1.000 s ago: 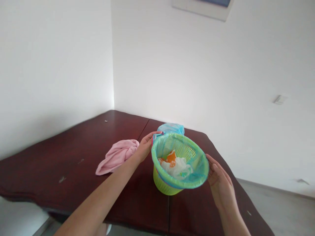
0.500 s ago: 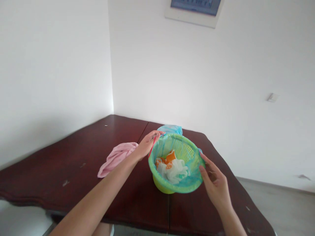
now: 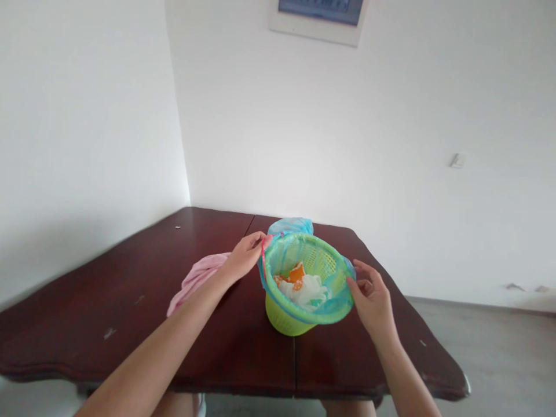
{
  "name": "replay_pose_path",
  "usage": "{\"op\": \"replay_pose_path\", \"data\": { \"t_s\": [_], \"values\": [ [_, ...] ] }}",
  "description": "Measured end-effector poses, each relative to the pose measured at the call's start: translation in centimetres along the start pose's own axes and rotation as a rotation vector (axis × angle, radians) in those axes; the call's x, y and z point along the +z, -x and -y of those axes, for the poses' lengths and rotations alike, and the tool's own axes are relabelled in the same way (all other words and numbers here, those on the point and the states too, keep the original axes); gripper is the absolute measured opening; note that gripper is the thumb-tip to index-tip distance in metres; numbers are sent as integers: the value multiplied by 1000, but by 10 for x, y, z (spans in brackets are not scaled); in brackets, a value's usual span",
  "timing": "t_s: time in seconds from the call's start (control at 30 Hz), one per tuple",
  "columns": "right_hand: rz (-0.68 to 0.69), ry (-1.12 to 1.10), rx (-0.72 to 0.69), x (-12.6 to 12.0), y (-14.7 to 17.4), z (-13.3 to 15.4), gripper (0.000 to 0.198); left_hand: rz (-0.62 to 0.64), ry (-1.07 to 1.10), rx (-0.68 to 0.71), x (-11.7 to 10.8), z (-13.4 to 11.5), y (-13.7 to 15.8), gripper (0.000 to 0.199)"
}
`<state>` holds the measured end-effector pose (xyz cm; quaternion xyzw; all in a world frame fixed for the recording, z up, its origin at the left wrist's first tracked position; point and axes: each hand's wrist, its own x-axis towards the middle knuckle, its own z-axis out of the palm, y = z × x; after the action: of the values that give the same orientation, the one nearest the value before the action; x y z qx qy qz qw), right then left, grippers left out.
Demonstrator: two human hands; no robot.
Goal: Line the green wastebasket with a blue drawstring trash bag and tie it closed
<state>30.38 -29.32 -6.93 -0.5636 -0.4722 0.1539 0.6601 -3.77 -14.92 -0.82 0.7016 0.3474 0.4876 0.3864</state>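
Note:
A yellow-green plastic waste basket (image 3: pixel 289 315) with a mesh wall stands on the dark table, slightly tilted. A thin blue bin bag (image 3: pixel 334 292) lines it and folds over the rim. Inside lie crumpled white and orange wrappers (image 3: pixel 306 289). At the rim's left, my left hand (image 3: pixel 247 252) pinches the bag's edge, by its red drawstring (image 3: pixel 263 255). My right hand (image 3: pixel 371 292) pinches the bag at the right of the rim, thumb and fingers close together. Behind the basket, more blue plastic (image 3: pixel 291 226) bulges up; whether it belongs to the same bag I cannot tell.
A pink cloth (image 3: pixel 197 278) lies crumpled on the dark red-brown table (image 3: pixel 130 284), left of the basket and partly behind my left forearm. White walls (image 3: pixel 304 127) meet behind the table. A framed picture (image 3: pixel 319 20) hangs above, and a wall switch (image 3: pixel 458 160) is at right.
The bag's edge and red drawstring are now drawn over the outside of the rim at the left. The basket stands more upright. My view has shifted slightly.

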Motion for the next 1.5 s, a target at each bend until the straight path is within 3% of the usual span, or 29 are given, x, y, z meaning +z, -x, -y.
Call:
{"op": "replay_pose_path", "data": {
  "t_s": [0.1,0.3,0.5,0.7,0.8,0.93,1.1,1.23,1.37,1.5],
  "values": [
    [-12,-147,141,-5,3,2,79,75,239,-193,-9,-1,14,63],
    [243,-424,441,-23,13,19,58,336,406,-617,-33,15,32,78],
    [279,-452,445,-26,9,27,55,471,483,-729,-46,14,36,78],
    [219,-328,411,-27,14,35,70,404,686,-766,-48,2,48,50],
    [243,-301,414,-28,18,35,69,306,780,-699,-47,0,61,36],
    [285,-464,473,-23,25,33,61,246,682,-590,-37,6,87,44],
    [338,-591,569,-6,39,37,57,241,553,-551,-12,12,110,49],
    [344,-491,502,-1,45,36,65,221,468,-524,0,10,111,62],
    [290,-302,385,-5,42,40,70,179,395,-472,-5,-1,109,61],
    [324,-492,493,-6,34,50,67,98,410,-405,-6,-13,103,64]
  ]
}}
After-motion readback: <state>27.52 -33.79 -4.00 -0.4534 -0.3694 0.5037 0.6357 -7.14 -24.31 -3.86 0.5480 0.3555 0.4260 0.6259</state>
